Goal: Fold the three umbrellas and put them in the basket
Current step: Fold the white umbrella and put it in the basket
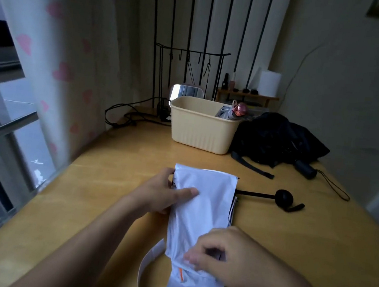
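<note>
1. The right hand [224, 259] is nearest, its fingers curled and pinching the near end of the white umbrella [202, 207]. A white strap [151, 274] loops out on the wood just left of this hand.
2. Beyond it and to its left, the left hand [163, 192] grasps the umbrella's left edge, with the thumb laid across the fabric and the fingers curled round the edge.
3. The umbrella lies flat between both hands on the wooden table [109, 162]. Open wood runs left of the left hand to the table edge by the window [18, 127].
4. Right of the left hand, a black shaft with a round knob [284, 198] sticks out from the fabric's right edge, with free tabletop around it.
5. Beyond both hands, across a stretch of open wood, stands the cream basket [200, 125]. It holds a folded umbrella with a pink handle [241, 108].
6. Beyond the right hand, against the basket's right side, a black umbrella [279, 140] lies loose and unfolded.
7. Farthest are a mirror [185, 92], cables [125, 114] and a heart-print curtain [63, 56].
</note>
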